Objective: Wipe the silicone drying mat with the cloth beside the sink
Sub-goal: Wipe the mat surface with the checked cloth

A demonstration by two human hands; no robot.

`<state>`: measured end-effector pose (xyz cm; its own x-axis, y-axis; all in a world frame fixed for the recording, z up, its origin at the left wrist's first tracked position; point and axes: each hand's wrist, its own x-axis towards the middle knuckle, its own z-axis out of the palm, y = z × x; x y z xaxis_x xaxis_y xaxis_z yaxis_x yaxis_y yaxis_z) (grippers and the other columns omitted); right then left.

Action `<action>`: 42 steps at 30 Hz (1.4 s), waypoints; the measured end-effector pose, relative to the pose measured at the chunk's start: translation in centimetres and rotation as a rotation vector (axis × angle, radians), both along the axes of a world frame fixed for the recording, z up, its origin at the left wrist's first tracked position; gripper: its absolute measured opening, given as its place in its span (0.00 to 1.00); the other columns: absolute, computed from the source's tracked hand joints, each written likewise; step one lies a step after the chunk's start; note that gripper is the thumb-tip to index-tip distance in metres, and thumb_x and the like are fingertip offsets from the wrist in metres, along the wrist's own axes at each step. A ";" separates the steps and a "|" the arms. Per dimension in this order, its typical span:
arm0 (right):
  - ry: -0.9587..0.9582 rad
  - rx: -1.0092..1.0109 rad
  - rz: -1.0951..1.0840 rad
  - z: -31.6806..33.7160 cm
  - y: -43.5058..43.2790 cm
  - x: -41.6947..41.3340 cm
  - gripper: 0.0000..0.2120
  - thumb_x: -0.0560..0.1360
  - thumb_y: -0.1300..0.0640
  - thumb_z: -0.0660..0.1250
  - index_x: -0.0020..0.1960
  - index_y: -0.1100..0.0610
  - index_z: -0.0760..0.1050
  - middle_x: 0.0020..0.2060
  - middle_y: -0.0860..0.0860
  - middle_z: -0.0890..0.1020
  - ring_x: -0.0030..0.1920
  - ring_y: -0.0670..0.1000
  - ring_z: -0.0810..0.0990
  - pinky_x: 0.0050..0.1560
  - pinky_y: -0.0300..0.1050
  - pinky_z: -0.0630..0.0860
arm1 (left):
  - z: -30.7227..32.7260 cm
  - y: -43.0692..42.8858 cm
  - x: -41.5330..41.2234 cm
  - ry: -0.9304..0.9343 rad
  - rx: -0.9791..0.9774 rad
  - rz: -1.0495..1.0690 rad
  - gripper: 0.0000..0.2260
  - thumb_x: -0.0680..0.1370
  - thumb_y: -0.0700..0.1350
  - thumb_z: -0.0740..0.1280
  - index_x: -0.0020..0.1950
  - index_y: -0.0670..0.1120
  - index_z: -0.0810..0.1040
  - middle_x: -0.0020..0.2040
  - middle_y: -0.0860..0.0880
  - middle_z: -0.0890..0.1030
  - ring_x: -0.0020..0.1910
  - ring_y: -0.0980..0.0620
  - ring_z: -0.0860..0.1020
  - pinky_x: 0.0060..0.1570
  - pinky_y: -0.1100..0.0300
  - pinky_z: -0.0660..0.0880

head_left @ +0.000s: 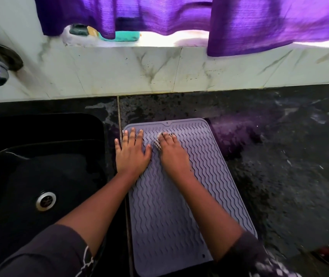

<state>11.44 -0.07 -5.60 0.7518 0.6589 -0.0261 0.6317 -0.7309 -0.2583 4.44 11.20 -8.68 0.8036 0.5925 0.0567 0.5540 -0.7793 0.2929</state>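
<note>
Fingers [132,134]: left hand [132,154] spread flat, right hand [172,154] curled over wadded cloth [157,145], both at 12 o'clock end of silicone mat [165,206]; likely risk: mat skidding on wet counter [279,176] toward sink [39,156] at 9 o'clock.

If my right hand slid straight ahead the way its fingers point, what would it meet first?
Likely the far rim of the drying mat: the right hand, holding the cloth, points there, with countertop beyond.
</note>
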 end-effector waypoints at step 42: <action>0.033 -0.049 0.007 0.5 -1.3 -1.0 0.24 0.80 0.57 0.53 0.75 0.58 0.54 0.74 0.56 0.59 0.74 0.58 0.56 0.72 0.53 0.58 | 0.1 -0.1 0.1 -0.005 0.000 0.028 0.26 0.81 0.57 0.52 0.78 0.51 0.56 0.78 0.48 0.56 0.78 0.48 0.50 0.73 0.43 0.42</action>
<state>10.47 -1.41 -5.05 0.7456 0.6613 -0.0828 0.6285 -0.7389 -0.2429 4.52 11.09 -8.63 0.7866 0.6145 0.0608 0.5739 -0.7638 0.2955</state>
